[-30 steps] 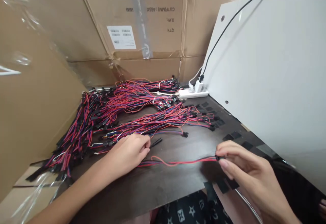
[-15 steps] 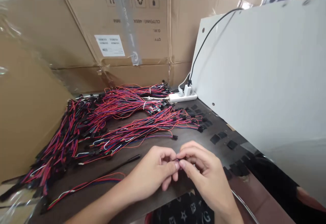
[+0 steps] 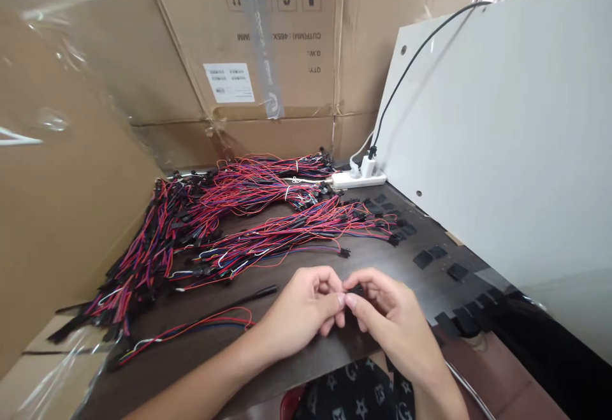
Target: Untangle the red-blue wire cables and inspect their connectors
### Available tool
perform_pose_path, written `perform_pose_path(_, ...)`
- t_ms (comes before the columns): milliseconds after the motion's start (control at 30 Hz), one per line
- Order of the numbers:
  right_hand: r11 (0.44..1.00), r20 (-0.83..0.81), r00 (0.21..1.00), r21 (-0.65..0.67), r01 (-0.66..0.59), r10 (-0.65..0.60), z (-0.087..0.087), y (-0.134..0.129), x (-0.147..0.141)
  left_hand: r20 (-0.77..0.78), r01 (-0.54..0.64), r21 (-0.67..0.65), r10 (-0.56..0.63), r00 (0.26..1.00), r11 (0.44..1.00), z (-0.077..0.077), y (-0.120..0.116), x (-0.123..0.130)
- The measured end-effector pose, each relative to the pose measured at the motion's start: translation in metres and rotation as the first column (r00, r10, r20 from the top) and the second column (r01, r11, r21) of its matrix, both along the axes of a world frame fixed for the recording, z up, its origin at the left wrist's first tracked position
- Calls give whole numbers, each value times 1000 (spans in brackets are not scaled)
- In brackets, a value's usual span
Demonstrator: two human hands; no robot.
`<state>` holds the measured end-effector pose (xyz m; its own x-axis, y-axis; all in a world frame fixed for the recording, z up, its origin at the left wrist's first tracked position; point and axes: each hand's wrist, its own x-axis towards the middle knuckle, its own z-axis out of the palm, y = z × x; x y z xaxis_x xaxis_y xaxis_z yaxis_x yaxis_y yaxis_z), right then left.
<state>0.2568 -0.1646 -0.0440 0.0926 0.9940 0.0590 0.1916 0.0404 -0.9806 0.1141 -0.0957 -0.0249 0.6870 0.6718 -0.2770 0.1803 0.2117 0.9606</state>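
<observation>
My left hand [image 3: 306, 308] and my right hand [image 3: 389, 311] meet fingertip to fingertip above the front edge of the dark table [image 3: 306, 359]. Both are pinched closed, on something too small and hidden to name; a bit of black shows beside the right fingers. Under my left wrist, a loose harness of red, blue and black wires [image 3: 191, 327] runs off to the left. Beyond the hands lies a long bundle of red and blue wires [image 3: 287, 235] with black connectors.
More wire bundles [image 3: 239, 197] are heaped at the back and left. A white power strip [image 3: 358, 180] sits by the white panel [image 3: 497, 127]. Black squares [image 3: 458, 271] lie on the right of the table. Cardboard [image 3: 296, 88] walls the back and left.
The view has swung slightly left, so the scene sits farther right. My hands stay together, fingers slightly shifted, with a bit of black now showing by the right fingers.
</observation>
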Motion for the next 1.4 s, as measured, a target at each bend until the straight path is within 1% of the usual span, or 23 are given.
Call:
perform_pose_path(133, 998, 64, 996, 28, 58, -59, -4, -4, 9, -94, 24, 37, -21, 995, 999, -1, -4, 0)
perform_pose_path(267, 994, 92, 991, 45, 97, -100, -6, -6, 22, -149, 81, -11, -82, 985, 997, -1, -2, -3)
perform_pose_path(333, 994, 92, 991, 53, 96, -101, -4, -7, 29, -163, 92, -35, -97, 982, 995, 0, 1, -5)
perform_pose_path(400, 990, 97, 986, 65, 128, -134, -3, -10, 35, -179, 100, -31, -104, 978, 995, 1, 3, -8)
perform_pose_path(533, 966, 72, 965, 77, 246, -251, -2, -19, 46, -203, 146, 45, -135, 970, 988, 3, 6, -13)
perform_pose_path(600, 962, 60, 961, 56, 268, -272, -2, -22, 49, -203, 166, 99, -143, 969, 981, 2, 7, -13)
perform_pose_path(667, 965, 58, 964, 27, 260, -261, -2, -23, 50, -178, 171, 136, -146, 973, 976, 2, 8, -11)
perform_pose_path(733, 968, 56, 966, 14, 251, -251, -1, -24, 51, -140, 176, 137, -157, 978, 975, 4, 8, -9)
perform_pose_path(833, 967, 56, 966, 33, 252, -253, 1, -27, 55, -104, 198, 103, -187, 977, 975, 6, 8, -7)
perform_pose_path(933, 967, 65, 965, 45, 250, -253, 0, -29, 57, -97, 204, 100, -195, 976, 974, 7, 8, -7)
perform_pose_path(1000, 969, 55, 968, 29, 245, -247, -2, -30, 58, -83, 197, 91, -189, 978, 976, 6, 8, -7)
perform_pose_path(1100, 971, 21, 971, -14, 237, -237, -6, -28, 57, -52, 176, 41, -174, 983, 984, 7, 7, -7)
perform_pose_path(1167, 970, 12, 971, -50, 237, -237, -7, -26, 56, -56, 152, 14, -151, 987, 988, 8, 7, -7)
perform_pose_path(1267, 969, 33, 972, -80, 235, -233, -4, -22, 53, -108, 116, -3, -115, 987, 993, 7, 7, -6)
perform_pose_path(1400, 970, 79, 971, -77, 232, -226, 2, -20, 51, -132, 125, -18, -126, 983, 992, 2, 9, -7)
